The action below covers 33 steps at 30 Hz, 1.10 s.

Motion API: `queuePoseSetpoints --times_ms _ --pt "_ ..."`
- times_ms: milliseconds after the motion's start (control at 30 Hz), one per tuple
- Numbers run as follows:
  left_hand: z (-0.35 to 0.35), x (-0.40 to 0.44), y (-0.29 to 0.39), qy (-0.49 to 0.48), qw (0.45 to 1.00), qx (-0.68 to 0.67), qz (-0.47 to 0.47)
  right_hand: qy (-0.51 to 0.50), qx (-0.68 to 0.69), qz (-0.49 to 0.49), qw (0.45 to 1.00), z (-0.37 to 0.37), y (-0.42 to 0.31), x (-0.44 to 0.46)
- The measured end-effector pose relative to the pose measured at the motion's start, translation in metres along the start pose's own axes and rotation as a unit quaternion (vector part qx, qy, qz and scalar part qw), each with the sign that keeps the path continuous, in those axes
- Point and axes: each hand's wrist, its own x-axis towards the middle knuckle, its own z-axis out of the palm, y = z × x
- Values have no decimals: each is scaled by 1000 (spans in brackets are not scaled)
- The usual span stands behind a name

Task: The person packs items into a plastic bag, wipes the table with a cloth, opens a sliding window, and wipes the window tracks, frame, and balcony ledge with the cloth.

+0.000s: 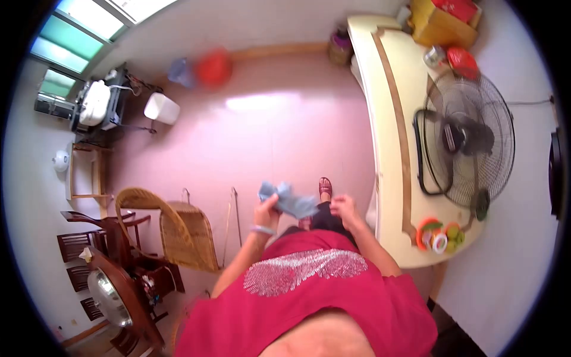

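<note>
A light blue cloth (295, 203) hangs in front of my body, above the pink floor. My left hand (267, 209) is closed on its left end, with a pale bracelet on the wrist. To the right of the cloth, my right hand (345, 209) is a little apart from it. Its fingers look bent and are blurred, so whether they hold anything is hidden.
A cream table (389, 149) on the right bears a black fan (464, 137), a yellow box (440, 24) and fruit (453, 235). At left are a wicker chair (187, 235), a white bin (162, 109) and a wooden table (128, 297). A red object (214, 68) lies beyond.
</note>
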Motion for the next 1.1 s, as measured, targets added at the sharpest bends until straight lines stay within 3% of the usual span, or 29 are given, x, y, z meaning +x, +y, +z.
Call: queuePoseSetpoints --times_ms 67,100,267,433,500,567,600,633,667,700,800,867,900,933,1000,1067,1100 --pt "-12 24 1 46 997 48 29 -14 -103 -79 991 3 1 33" --pt "-8 38 6 53 996 61 28 -57 -101 -73 991 5 -10 47" --pt "33 129 21 102 978 158 95 -222 73 75 969 22 -106 103" --pt "109 194 57 -5 929 349 123 -229 83 0 970 55 -184 165" --pt "127 218 67 -44 913 392 100 -279 153 19 948 73 -214 185" --pt "135 240 71 -89 829 501 232 -343 157 42 925 86 -235 213" --pt "139 253 77 -112 773 551 292 -368 193 106 904 95 -252 219" --pt "148 261 92 -141 794 542 237 -396 219 113 884 101 -259 233" --pt "144 277 100 -169 767 562 259 -425 244 119 864 107 -264 248" --pt "147 288 114 -191 775 554 238 -426 287 134 847 117 -274 259" --pt "155 324 167 -261 792 528 159 -416 178 67 889 141 -315 279" --pt "161 355 201 -299 792 516 129 -405 181 40 895 156 -340 294" --pt "161 376 212 -313 809 488 92 -409 218 26 886 163 -358 311" --pt "163 396 227 -319 796 498 126 -412 252 18 875 169 -374 327" --pt "182 424 268 -320 832 451 46 -422 328 7 845 179 -391 352" --pt "206 466 319 -363 764 518 132 -432 407 -6 805 189 -406 372" --pt "222 484 338 -328 782 511 143 -385 424 -5 820 188 -416 377"
